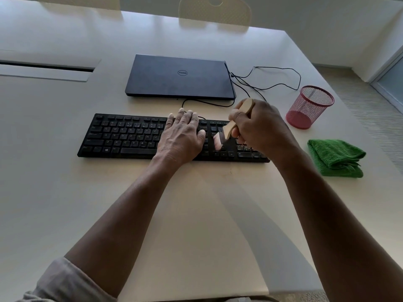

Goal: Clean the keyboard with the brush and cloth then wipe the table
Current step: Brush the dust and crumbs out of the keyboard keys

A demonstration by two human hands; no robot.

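Pale bench [196, 214] fills the view, chair backs and a white wall beyond. On it lies the black keyboard [122, 138]. Left hand [183, 134] rests flat on its middle keys, fingers straight. Right hand [259, 125] grips the wooden brush [229, 127], bristles on the keys near the number pad. Green cloth [335, 158] lies folded right of the keyboard.

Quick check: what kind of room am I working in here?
Likely an office or meeting room: a closed laptop and keyboard on a large pale table, a mesh pen pot, and a chair opposite.
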